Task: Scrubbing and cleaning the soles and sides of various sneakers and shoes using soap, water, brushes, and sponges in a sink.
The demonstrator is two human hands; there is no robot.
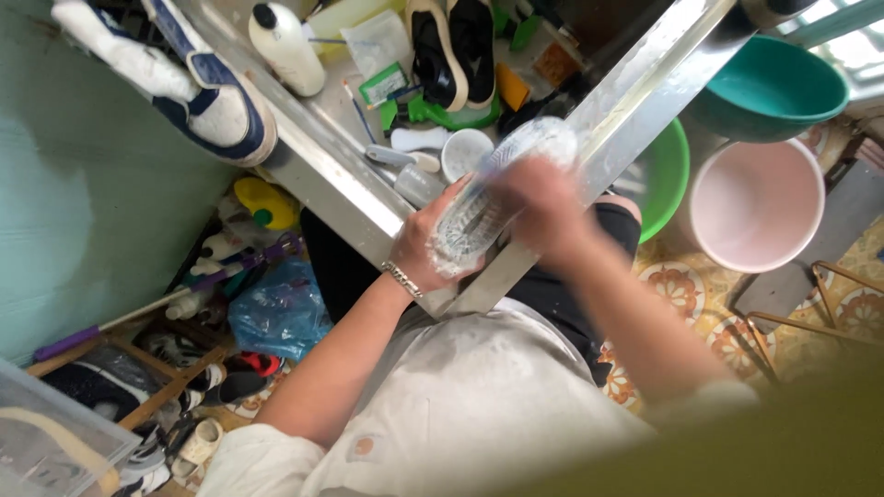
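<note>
Left hand (425, 247) wraps a soapy shoe (497, 189), sole up; right hand (543, 204), blurred, presses on the sole, grip unclear; white cup (465, 152) just beyond, on the metal counter (322, 175).

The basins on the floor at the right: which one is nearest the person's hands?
The bright green basin, partly hidden behind the metal table edge, lies closest to the hands. The pink basin sits farther right, and the dark teal basin lies beyond it.

Clothing and wristwear — head view

A pale grey-white top with short sleeves is worn over dark trousers — a silver link bracelet (401, 278) is seen on the left wrist.
</note>
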